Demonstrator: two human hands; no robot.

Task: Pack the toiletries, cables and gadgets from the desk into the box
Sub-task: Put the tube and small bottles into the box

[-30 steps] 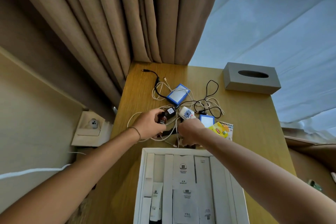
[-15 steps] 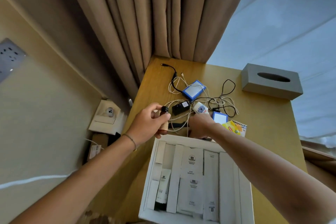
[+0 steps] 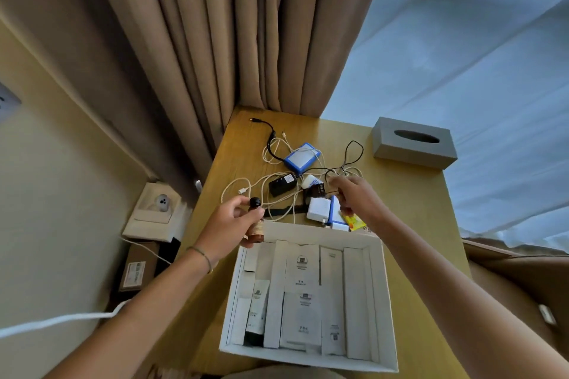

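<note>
An open white box (image 3: pixel 381 292) sits at the near edge of a wooden table (image 3: pixel 409 194), already lined with white toiletry packets. Just beyond the box's far left corner, the left hand (image 3: pixel 229 224) grasps a small brown bottle (image 3: pixel 256 226) with a black cap. Beyond the box's far right corner, the right hand (image 3: pixel 357 197) pinches a second small dark bottle (image 3: pixel 315 191) above a tangle of cables (image 3: pixel 277 191). Beyond the box lie a black adapter (image 3: pixel 282 184), a white charger (image 3: pixel 318 209) and a blue-edged device (image 3: pixel 302 157). A grey tissue box (image 3: pixel 414 143) stands farther off to the right.
</note>
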